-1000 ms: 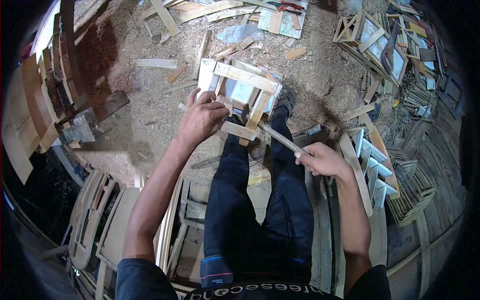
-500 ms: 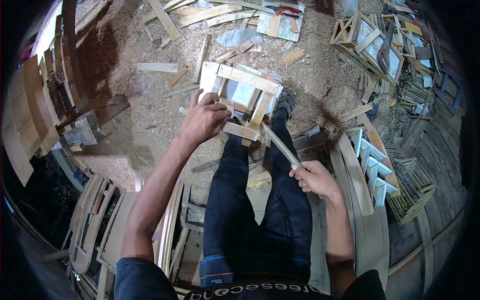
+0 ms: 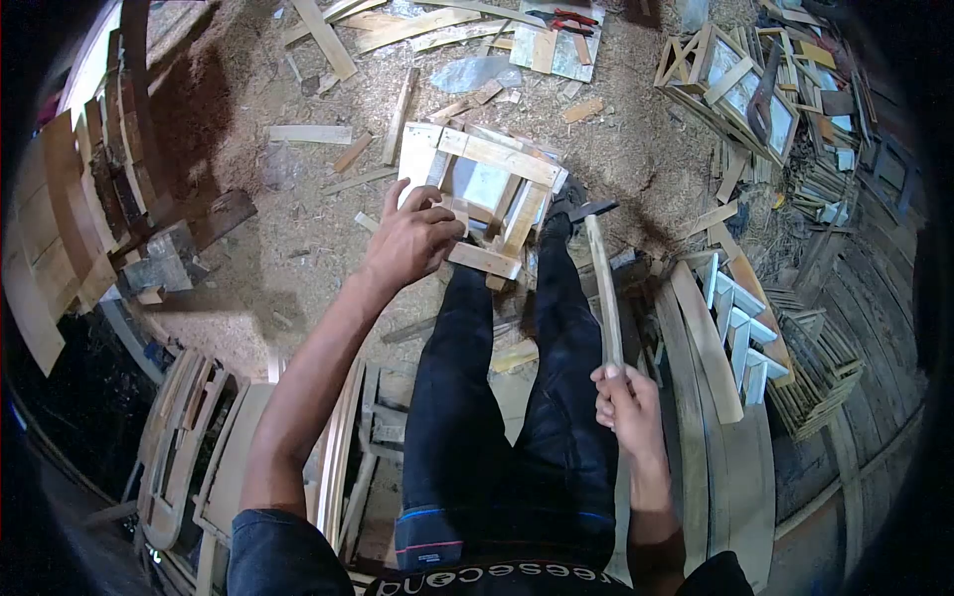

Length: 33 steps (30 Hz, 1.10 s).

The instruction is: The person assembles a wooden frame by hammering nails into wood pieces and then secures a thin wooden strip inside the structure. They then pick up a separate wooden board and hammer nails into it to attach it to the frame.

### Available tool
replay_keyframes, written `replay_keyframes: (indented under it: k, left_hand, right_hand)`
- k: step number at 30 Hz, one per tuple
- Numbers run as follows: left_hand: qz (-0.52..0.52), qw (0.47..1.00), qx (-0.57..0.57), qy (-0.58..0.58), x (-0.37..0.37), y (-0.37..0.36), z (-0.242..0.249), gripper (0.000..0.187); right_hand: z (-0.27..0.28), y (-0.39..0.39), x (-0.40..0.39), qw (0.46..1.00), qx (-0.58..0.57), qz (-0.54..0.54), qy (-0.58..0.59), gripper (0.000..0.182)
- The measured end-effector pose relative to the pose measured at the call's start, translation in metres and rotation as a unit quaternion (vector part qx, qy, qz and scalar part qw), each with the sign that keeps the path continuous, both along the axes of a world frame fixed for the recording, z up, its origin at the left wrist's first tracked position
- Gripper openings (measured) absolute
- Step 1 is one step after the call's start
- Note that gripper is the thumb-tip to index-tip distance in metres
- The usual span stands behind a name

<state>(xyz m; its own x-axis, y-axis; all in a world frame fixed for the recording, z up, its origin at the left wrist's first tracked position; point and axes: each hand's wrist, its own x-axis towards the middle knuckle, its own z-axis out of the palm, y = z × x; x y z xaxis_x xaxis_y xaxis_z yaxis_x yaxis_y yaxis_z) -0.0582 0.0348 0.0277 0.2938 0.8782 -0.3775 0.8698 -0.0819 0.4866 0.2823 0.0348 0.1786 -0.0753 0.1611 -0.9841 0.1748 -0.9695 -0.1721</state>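
My right hand [image 3: 629, 409] is wrapped around the lower end of a hammer's pale wooden handle [image 3: 604, 288]. The dark hammer head [image 3: 594, 210] is up, to the right of a small wooden frame [image 3: 497, 156] and apart from it. That frame, made of nailed light strips, rests by my feet, tilted, with a pale panel showing inside. At its left side my left hand [image 3: 412, 236] is closed with curled fingers, steadying the frame. A small wood piece [image 3: 456, 211] shows beside those fingers; their exact grip is partly hidden.
Sawdust and wood offcuts [image 3: 310, 133] cover the ground. Red-handled pliers [image 3: 563, 20] lie on a board at the back. A handsaw [image 3: 763, 104] rests on another wooden frame [image 3: 701, 60] at the right. Stacked slats [image 3: 820, 382] stand lower right, and boards [image 3: 75, 189] lean at the left.
My right hand has swung the hammer upright, its head moving up and right away from the frame. My left hand stays at the frame, which has shifted slightly right.
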Motion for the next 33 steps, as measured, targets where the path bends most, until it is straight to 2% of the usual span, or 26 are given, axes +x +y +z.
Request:
replay_keyframes:
  k: [4,7,9,16,23,26,28,33]
  left_hand:
    - [0.009,1.000,0.005,-0.014,0.000,0.000,0.000,0.026]
    - [0.006,1.000,0.003,-0.001,0.001,0.001,0.000,0.025]
    - [0.006,1.000,-0.001,-0.003,0.000,0.000,0.001,0.023]
    - [0.006,1.000,-0.003,-0.006,0.000,-0.001,0.007,0.017]
    - [0.010,1.000,-0.005,-0.017,-0.001,-0.005,0.011,0.022]
    - [0.005,1.000,-0.009,-0.018,-0.003,-0.007,0.010,0.024]
    - [0.001,1.000,-0.010,-0.018,-0.004,-0.008,0.010,0.025]
    - [-0.002,1.000,-0.008,-0.022,-0.005,-0.010,0.010,0.026]
  right_hand:
    - [0.017,-0.003,-0.010,0.996,0.050,0.079,0.005,0.026]
    - [0.006,-0.009,-0.022,0.987,0.081,0.137,0.013,0.024]
    - [-0.004,-0.010,-0.030,0.961,0.157,0.226,0.033,0.024]
    - [-0.025,-0.024,-0.033,0.946,0.179,0.269,0.034,0.020]
    - [-0.029,-0.026,-0.033,0.943,0.179,0.278,0.035,0.020]
    - [-0.025,-0.021,-0.040,0.946,0.174,0.274,0.026,0.029]
    - [-0.023,-0.017,-0.044,0.947,0.144,0.286,0.020,0.029]
    - [-0.022,-0.014,-0.047,0.932,0.162,0.324,0.011,0.029]
